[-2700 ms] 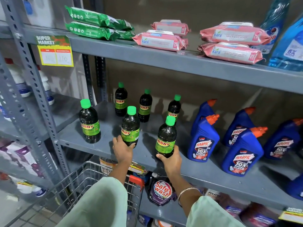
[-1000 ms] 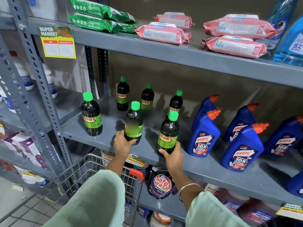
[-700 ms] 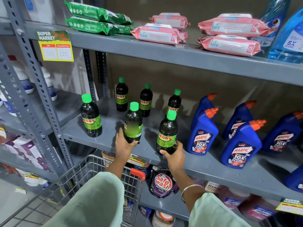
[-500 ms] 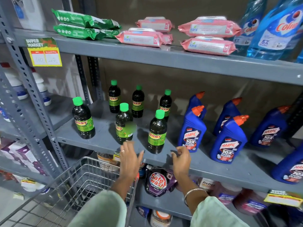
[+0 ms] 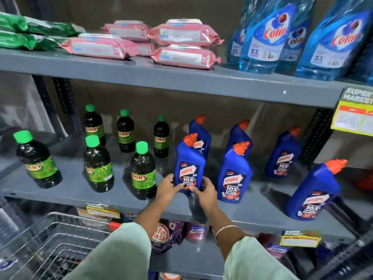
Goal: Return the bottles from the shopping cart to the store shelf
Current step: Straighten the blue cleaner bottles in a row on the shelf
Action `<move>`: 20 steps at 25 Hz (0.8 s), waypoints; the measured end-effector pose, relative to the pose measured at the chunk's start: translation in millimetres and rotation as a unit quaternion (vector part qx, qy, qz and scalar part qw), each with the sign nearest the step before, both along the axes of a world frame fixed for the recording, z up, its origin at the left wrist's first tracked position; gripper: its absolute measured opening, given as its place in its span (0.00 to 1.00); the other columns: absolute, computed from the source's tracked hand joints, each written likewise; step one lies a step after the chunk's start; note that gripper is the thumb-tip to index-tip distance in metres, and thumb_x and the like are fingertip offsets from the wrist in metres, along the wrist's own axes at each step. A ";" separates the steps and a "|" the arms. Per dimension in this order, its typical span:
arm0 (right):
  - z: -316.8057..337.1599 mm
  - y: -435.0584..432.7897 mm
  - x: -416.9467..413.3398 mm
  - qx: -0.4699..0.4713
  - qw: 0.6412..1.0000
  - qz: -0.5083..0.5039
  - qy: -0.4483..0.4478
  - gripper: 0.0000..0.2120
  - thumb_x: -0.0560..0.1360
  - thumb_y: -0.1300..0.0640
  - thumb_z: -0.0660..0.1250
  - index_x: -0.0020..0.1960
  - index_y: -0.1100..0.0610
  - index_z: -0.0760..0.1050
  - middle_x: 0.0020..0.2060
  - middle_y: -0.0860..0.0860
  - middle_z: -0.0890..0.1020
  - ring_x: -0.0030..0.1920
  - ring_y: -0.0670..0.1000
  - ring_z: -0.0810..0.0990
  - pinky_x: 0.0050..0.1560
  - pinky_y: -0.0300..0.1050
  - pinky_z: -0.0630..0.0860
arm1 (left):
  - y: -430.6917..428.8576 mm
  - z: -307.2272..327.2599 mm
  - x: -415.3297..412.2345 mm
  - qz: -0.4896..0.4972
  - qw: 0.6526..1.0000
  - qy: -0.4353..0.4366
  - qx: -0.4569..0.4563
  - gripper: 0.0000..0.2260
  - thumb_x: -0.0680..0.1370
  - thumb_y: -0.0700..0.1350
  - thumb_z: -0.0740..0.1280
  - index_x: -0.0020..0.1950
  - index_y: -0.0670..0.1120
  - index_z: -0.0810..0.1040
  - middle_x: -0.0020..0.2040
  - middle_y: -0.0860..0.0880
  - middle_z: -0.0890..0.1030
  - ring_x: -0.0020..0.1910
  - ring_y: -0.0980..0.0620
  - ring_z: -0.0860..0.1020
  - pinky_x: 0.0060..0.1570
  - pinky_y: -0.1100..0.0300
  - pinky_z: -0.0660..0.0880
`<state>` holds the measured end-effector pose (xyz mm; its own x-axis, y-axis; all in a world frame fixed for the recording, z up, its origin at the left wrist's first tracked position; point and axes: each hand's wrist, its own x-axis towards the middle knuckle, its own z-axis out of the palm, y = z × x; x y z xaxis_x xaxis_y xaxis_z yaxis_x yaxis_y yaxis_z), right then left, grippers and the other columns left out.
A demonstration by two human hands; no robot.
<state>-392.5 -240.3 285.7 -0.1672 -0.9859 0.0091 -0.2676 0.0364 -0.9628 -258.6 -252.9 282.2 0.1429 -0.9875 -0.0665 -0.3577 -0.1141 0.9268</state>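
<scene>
At inspection, both hands were on one blue plastic Harpic bottle with an orange angled cap (image 5: 189,164), standing upright on the grey metal middle shelf (image 5: 80,191) just right of the frame's centre. The left hand (image 5: 167,187) cupped its lower left side and the right hand (image 5: 205,191) its lower right side, fingers curled onto the label. Whether it was being set down or merely straightened could not be determined. Six dark bottles with green caps and green labels (image 5: 143,172) stood upright on the left half of that shelf: three along the front, three behind. Blue bottles numbered six in total, the held one included: two pairs set one behind the other, one single further back, and one tilted at the far right front (image 5: 314,190). The wire shopping cart (image 5: 52,245) occupied the lower left of the frame; the visible part of its basket showed no bottle, though its far floor was blurred and partly hidden by a pale green sleeve. In my judgement the task was at or near its end, with only this last placement and a check of the cart outstanding. On the upper shelf lay two green packs (image 5: 30,35) at upper left, five pink wipe packs (image 5: 181,55) at centre, and at least four blue refill pouches (image 5: 266,37) at upper right.
</scene>
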 end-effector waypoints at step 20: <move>0.2 40.2 -17.8 0.008 1.000 -0.018 -0.019 0.19 0.70 0.63 0.70 0.60 0.65 0.71 0.55 0.60 0.80 0.52 0.54 0.78 0.51 0.45 0.76 | 38.9 7.3 -9.7 -0.011 0.992 -0.122 -0.010 0.14 0.70 0.42 0.73 0.50 0.36 0.77 0.50 0.37 0.83 0.48 0.41 0.82 0.50 0.49 0.79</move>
